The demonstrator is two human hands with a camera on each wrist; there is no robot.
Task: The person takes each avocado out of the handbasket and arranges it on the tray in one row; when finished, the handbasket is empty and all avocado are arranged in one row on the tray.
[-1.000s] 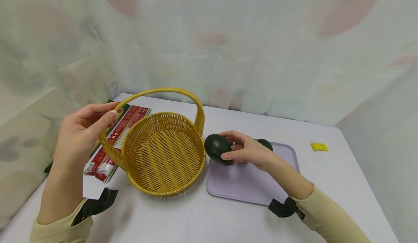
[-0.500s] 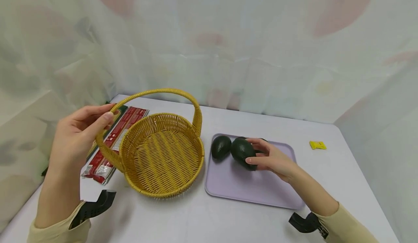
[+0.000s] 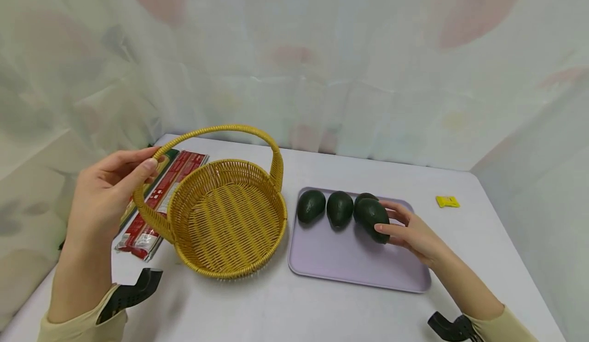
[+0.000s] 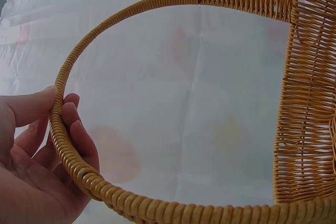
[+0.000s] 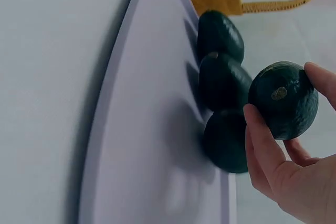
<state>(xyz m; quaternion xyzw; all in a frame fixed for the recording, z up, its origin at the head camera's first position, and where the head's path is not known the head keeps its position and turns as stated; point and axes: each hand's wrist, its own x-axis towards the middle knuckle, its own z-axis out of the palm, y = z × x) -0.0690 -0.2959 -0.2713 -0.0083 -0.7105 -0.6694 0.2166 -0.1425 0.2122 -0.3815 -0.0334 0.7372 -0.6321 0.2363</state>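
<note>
My left hand pinches the arched handle of a yellow wicker basket between thumb and fingers. The left wrist view shows that hand on the handle close up. The basket stands empty on the white table. Right of it lies a lilac tray. My right hand grips a dark green avocado just above the tray. Three other avocados lie in a row at the tray's far edge. In the right wrist view the held avocado sits between thumb and fingers, beside the row.
Red and green flat packets lie left of the basket. A small yellow object sits at the table's far right. A pale curtain hangs close behind the table, and the table's right edge is near the tray.
My right hand has moved rightwards along the tray, gripping an avocado in each frame. Two avocados now lie at the tray's left end. The left hand and basket have barely moved.
</note>
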